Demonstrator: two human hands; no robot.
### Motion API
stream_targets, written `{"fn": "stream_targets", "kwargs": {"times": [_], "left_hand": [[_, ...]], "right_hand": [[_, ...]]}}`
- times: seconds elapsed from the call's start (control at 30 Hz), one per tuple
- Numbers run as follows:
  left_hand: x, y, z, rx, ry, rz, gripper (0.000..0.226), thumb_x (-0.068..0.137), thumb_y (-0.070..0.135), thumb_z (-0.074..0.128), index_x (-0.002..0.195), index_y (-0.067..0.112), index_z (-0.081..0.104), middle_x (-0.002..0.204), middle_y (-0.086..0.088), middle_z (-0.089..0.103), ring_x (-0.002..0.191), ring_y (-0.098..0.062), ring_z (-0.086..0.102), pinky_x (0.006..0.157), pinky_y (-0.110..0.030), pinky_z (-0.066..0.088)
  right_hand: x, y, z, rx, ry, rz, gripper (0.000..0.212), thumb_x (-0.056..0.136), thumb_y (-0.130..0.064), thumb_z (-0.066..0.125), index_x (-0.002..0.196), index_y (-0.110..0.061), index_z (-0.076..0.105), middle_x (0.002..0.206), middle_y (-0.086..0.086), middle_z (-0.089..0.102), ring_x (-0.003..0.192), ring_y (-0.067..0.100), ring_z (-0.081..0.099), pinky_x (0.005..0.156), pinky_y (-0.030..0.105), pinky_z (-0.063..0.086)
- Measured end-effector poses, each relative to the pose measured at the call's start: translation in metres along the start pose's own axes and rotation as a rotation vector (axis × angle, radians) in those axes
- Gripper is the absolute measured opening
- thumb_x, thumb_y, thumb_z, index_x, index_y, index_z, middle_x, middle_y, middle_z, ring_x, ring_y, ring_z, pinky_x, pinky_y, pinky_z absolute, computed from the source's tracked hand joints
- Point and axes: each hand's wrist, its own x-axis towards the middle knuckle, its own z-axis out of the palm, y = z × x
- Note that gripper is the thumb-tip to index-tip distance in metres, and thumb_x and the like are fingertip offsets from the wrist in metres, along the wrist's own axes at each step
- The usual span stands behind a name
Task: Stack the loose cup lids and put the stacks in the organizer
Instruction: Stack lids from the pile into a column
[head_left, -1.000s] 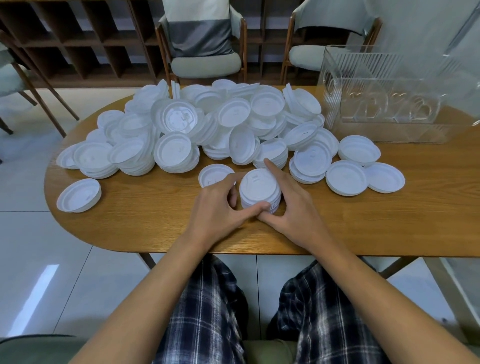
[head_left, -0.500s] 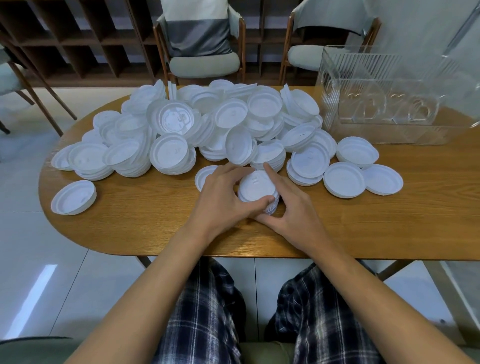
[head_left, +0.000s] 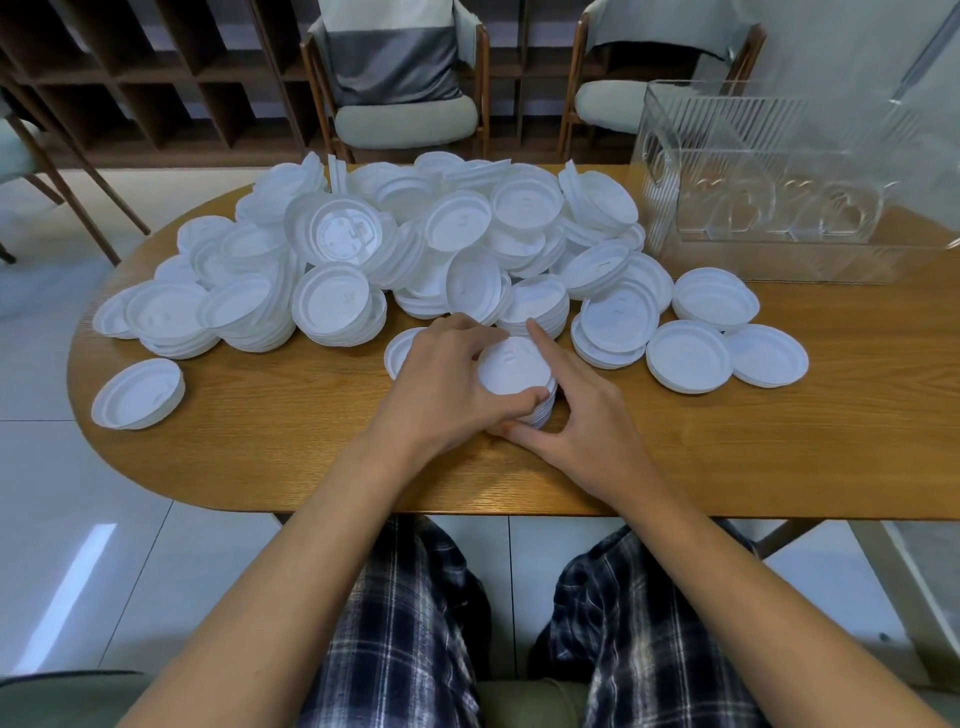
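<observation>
A short stack of white cup lids (head_left: 514, 370) stands on the wooden table (head_left: 270, 441) near its front edge. My left hand (head_left: 441, 384) wraps the stack's left side, thumb along its front. My right hand (head_left: 576, 410) closes on the right side, index finger stretched along the far rim. A big heap of loose white lids (head_left: 395, 249) fills the table's middle and left. The clear plastic organizer (head_left: 779, 197) stands at the back right with nothing inside that I can see.
A single lid (head_left: 137, 393) lies apart at the front left. Several low lid stacks (head_left: 691, 364) sit to the right of my hands. Two chairs (head_left: 400, 78) stand behind the table, with dark shelving along the wall.
My left hand has slid further around and over the stack's left side, covering more of it. The right hand stays on the stack, with its index finger extended along the rim.
</observation>
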Motion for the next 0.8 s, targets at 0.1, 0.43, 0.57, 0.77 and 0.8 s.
{"fn": "stream_targets", "kwargs": {"times": [0.1,0.43,0.57,0.77,0.8], "left_hand": [[0.000,0.000,0.000,-0.024,-0.030,-0.027,0.055,0.072,0.053,0.091,0.119,0.027,0.077,0.104,0.004,0.067,0.099,-0.011,0.057,0.078,-0.019,0.038],[-0.025,-0.009,0.009,-0.107,0.031,-0.038,0.065,0.087,0.056,0.075,0.140,0.020,0.065,0.130,0.010,0.059,0.120,-0.003,0.052,0.098,-0.017,0.043],[-0.038,-0.040,0.001,0.023,0.330,0.038,0.033,0.099,0.034,0.070,0.119,0.009,0.076,0.119,-0.003,0.069,0.112,-0.014,0.063,0.097,-0.019,0.046],[-0.047,-0.071,-0.003,0.264,0.197,0.029,0.020,0.092,0.021,0.079,0.110,0.012,0.079,0.113,0.000,0.074,0.109,-0.019,0.066,0.094,-0.042,0.054],[-0.047,-0.070,-0.004,0.259,0.187,0.029,0.016,0.093,0.019,0.078,0.108,0.013,0.080,0.112,0.001,0.074,0.107,-0.018,0.067,0.092,-0.044,0.056]], "right_hand": [[0.001,-0.001,0.000,-0.010,0.002,-0.012,0.100,0.080,-0.046,0.086,0.162,-0.017,0.036,0.152,-0.005,0.054,0.141,0.001,0.046,0.114,0.018,0.038],[0.000,-0.002,0.000,-0.059,0.005,-0.007,0.095,0.084,-0.052,0.081,0.162,-0.020,0.037,0.150,-0.006,0.055,0.140,0.001,0.048,0.113,0.017,0.039],[0.000,-0.001,0.000,-0.108,-0.012,0.027,0.099,0.082,-0.054,0.082,0.163,-0.022,0.034,0.152,-0.008,0.052,0.140,-0.003,0.043,0.113,0.007,0.029],[0.000,0.001,0.000,-0.116,-0.022,0.048,0.100,0.082,-0.057,0.081,0.164,-0.026,0.031,0.154,-0.009,0.050,0.141,-0.002,0.040,0.110,0.001,0.023],[0.000,0.001,0.000,-0.115,-0.022,0.050,0.100,0.082,-0.057,0.081,0.164,-0.026,0.031,0.154,-0.010,0.049,0.142,-0.002,0.040,0.111,0.002,0.024]]}}
